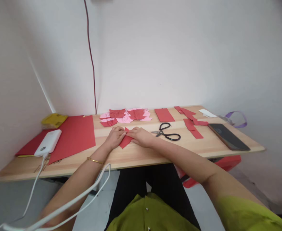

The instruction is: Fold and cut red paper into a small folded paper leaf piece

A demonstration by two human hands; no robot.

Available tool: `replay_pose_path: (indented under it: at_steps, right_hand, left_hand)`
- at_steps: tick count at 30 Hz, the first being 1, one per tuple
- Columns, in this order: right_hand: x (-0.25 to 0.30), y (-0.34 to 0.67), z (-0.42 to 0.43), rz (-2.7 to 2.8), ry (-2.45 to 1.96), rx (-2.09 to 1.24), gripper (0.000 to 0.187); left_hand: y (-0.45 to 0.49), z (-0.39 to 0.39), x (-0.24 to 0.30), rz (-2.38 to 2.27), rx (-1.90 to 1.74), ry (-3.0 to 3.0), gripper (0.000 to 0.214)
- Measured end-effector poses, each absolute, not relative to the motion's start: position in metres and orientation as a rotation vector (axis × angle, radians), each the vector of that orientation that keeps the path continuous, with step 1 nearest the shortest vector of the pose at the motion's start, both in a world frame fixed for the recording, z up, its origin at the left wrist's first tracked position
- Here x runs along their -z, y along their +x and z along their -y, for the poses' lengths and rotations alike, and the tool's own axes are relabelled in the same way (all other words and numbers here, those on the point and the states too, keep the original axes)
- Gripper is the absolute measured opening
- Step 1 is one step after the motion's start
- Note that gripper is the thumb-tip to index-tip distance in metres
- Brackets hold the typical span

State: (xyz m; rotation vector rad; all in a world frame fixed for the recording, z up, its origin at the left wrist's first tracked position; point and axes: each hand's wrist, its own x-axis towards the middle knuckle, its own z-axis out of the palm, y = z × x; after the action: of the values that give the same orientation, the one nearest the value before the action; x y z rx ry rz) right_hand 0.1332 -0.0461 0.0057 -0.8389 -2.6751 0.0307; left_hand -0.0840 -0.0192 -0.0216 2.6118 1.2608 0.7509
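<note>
A small folded piece of red paper (125,141) lies on the wooden table (141,154) in front of me. My left hand (115,136) rests on its left side with fingers curled down onto the paper. My right hand (141,136) presses on its right side, fingertips meeting the left hand's over the fold. Both hands pin the paper flat against the table. A thin gold bangle sits on my left wrist. Black scissors (167,131) lie just right of my right hand, untouched.
Folded red and pink paper shapes (125,116) lie behind my hands. Large red sheets (76,134) with a white power bank (48,142) and cable are at left, beside a yellow packet (53,120). Red strips (191,123), a red rectangle (164,115) and a dark phone (228,136) lie at right.
</note>
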Motion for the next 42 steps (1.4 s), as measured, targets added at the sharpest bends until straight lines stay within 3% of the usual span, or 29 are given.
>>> replay_pose_path:
  at_steps: [2, 11, 17, 21, 24, 28, 32, 37, 42]
  right_hand:
    - [-0.003, 0.126, 0.049, 2.787, -0.919, 0.059, 0.021]
    - [-0.021, 0.175, 0.062, 2.811, -1.021, 0.219, 0.022]
    - [-0.046, 0.282, 0.032, 2.374, -1.81, 0.576, 0.024]
    - [-0.045, 0.318, 0.036, 2.237, -2.159, 0.536, 0.028]
    - [-0.038, 0.306, 0.048, 2.254, -2.061, 0.429, 0.032]
    - [-0.032, 0.278, 0.062, 2.509, -1.668, 0.072, 0.03]
    - [-0.03, 0.273, 0.069, 2.614, -1.571, -0.162, 0.031]
    - [-0.023, 0.284, 0.072, 2.642, -1.58, -0.143, 0.037]
    - [-0.011, 0.277, 0.074, 2.608, -1.473, -0.176, 0.041]
  left_hand:
    - [-0.084, 0.017, 0.023, -1.262, -0.768, 2.608, 0.041]
    - [-0.081, 0.018, 0.021, -1.278, -0.814, 2.546, 0.035]
    - [-0.083, 0.019, 0.019, -1.258, -0.868, 2.502, 0.026]
    - [-0.083, 0.021, 0.016, -1.278, -0.898, 2.473, 0.024]
    - [-0.082, 0.024, 0.015, -1.295, -0.849, 2.497, 0.022]
    - [-0.085, 0.021, 0.014, -1.225, -0.599, 2.609, 0.039]
    - [-0.092, 0.016, 0.006, -1.204, -0.314, 2.611, 0.046]
    - [-0.092, 0.025, -0.012, -1.225, -0.121, 2.69, 0.043]
    - [-0.093, 0.037, -0.012, -1.247, -0.243, 2.798, 0.032]
